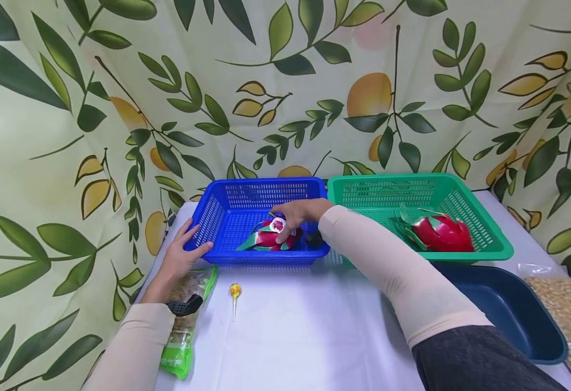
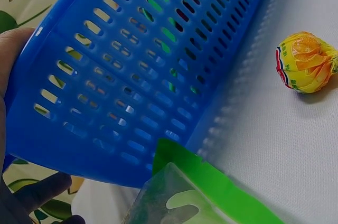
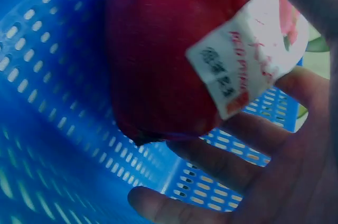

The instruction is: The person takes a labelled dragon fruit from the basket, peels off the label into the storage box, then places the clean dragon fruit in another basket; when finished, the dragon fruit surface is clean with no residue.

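My right hand [image 1: 292, 217] reaches into the blue basket [image 1: 265, 259] and grips a red dragon fruit [image 1: 265, 239] with green scales. In the right wrist view, the fruit [image 3: 158, 49] carries a white label [image 3: 237, 57], and the fingers [image 3: 211, 163] spread along its side and underneath. My left hand [image 1: 180, 260] holds the basket's near-left corner, its thumb over the front rim and its fingers along the left side. In the left wrist view, part of that hand is cut off by the frame's edge, beside the basket wall [image 2: 121, 76].
Right of it stands a green basket [image 1: 502, 241] containing another dragon fruit [image 1: 441, 233]. A dark blue basin [image 1: 510, 309] and a bag of flaky grains [image 1: 564, 309] sit nearer. A wrapped lollipop [image 1: 235, 291] and a green-edged bag [image 1: 182, 336] lie on the white tablecloth [image 1: 309, 326].
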The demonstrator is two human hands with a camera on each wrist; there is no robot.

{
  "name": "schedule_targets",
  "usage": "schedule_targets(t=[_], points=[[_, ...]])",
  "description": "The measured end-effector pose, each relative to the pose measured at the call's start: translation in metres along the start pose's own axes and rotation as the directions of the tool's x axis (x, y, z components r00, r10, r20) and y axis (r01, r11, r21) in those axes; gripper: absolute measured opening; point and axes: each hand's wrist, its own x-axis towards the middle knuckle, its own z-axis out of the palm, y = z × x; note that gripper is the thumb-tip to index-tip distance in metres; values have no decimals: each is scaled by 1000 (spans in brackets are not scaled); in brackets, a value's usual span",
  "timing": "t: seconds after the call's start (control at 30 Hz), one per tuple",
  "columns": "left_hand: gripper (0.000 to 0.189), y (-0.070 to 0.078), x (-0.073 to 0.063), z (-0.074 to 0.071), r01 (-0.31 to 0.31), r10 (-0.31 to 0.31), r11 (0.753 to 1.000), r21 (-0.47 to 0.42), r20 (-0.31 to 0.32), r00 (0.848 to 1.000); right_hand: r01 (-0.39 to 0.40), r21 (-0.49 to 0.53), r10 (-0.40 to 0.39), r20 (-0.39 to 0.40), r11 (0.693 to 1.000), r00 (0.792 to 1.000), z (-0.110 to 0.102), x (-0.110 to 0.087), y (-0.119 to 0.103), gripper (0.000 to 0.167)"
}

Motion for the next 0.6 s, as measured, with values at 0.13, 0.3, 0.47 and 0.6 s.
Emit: schedule_targets(t=[0.13,0.3,0.47,0.6], points=[[86,1,0,1,2,-2,1000,7,2,1000,67,-14,-67,-44,998,997,4,1,2,99],[87,3,0,3,-7,7,1000,14,3,1000,126,-15,-127,-131,992,983,0,-4,2,85],[84,3,-1,1,1,-2,1000,21,5,1000,161,66,-138,-271,985,953,-14,-17,-1,80],[81,2,-1,-1,-8,8,1000,26,6,1000,220,180,-137,-384,959,913,-26,-43,-6,77]])
